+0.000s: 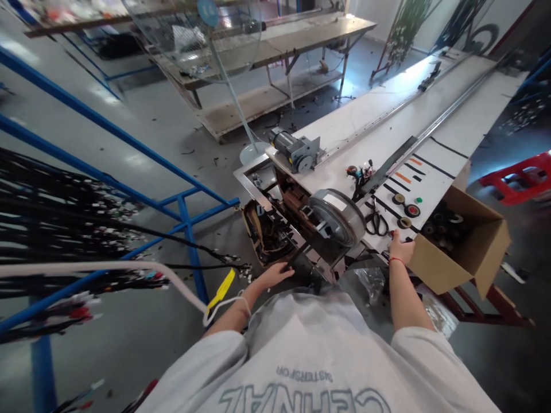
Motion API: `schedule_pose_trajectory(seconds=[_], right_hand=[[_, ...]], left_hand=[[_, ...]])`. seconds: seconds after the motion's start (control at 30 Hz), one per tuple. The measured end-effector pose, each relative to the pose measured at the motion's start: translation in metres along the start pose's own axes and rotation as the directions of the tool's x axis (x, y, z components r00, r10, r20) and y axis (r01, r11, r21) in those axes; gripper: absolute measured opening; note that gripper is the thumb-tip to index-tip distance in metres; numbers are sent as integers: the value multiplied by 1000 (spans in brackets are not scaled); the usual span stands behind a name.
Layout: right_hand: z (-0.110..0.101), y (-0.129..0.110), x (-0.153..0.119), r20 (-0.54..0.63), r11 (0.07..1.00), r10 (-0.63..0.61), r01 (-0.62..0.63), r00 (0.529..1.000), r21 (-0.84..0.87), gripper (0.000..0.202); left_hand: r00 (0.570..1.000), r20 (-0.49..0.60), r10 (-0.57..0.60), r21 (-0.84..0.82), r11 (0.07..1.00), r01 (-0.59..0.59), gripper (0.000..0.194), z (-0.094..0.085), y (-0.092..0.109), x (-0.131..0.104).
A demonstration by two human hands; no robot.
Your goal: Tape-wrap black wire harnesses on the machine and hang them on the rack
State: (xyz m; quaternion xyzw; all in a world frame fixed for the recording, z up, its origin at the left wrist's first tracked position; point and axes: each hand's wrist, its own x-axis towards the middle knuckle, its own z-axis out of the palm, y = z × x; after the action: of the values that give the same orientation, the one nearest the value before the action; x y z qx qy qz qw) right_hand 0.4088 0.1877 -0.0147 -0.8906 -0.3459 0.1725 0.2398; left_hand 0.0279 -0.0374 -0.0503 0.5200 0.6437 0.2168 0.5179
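Note:
My left hand (275, 275) is low beside the near end of the machine table, its fingers stretched out and nothing visible in them. My right hand (401, 248) is at the table's front corner with its fingers curled; whatever may be in them is too small to make out. Just beyond it lie black-handled scissors (377, 223) and rolls of tape (403, 222). A large grey wheel (338, 217) is mounted at the table's near end, between my hands. Behind the wheel, a small bundle of wires (359, 172) rests on the white tabletop (374, 137).
An open cardboard box (469, 246) holding dark rolls stands right of my right hand. Blue racks (185, 215) hung with black cables (64, 218) fill the left side. A motor (295, 149) sits on the table's left edge, with a standing fan (232, 86) behind. A red plastic stool-like object (516, 178) is far right.

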Motion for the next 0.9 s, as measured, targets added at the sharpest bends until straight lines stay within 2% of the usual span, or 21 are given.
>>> schedule_pose_trajectory(seconds=[0.03,0.1,0.17,0.27,0.37,0.47,0.6,0.7,0.83,0.9], right_hand=[[0,1,0,-1,1000,2,-2,1000,6,72],[1,2,1,-2,1000,9,-9,1000,18,72],[2,3,2,-1,1000,15,-15,1000,24,72],[4,6,4,4,1000,15,-15,1000,22,71],[6,8,7,2,1000,11,-11,1000,22,70],[7,9,8,8,1000,16,-16,1000,17,70],[5,8,6,20,1000,20,-20,1000,22,70],[3,6,3,14,999,8,-8,1000,32,68],[2,5,1,9,998,34,-34,999,52,66],[3,5,1,13,998,31,-31,999,54,68]], left_hand=[[995,-97,11,4,1000,-10,42,1,-2,-9],[974,-226,34,5,999,-34,41,3,3,-24],[955,-294,51,1,999,-53,41,4,15,-34],[946,-319,55,-1,998,-58,44,6,39,-36],[952,-301,55,-22,998,-65,46,8,58,-28],[957,-276,90,-29,994,-102,46,10,67,-14],[954,-277,116,-23,992,-127,47,14,68,8],[962,-258,88,-152,980,-130,53,18,65,24],[996,-79,29,-432,900,-60,63,19,57,37],[999,37,-10,-467,884,26,62,15,50,37]])
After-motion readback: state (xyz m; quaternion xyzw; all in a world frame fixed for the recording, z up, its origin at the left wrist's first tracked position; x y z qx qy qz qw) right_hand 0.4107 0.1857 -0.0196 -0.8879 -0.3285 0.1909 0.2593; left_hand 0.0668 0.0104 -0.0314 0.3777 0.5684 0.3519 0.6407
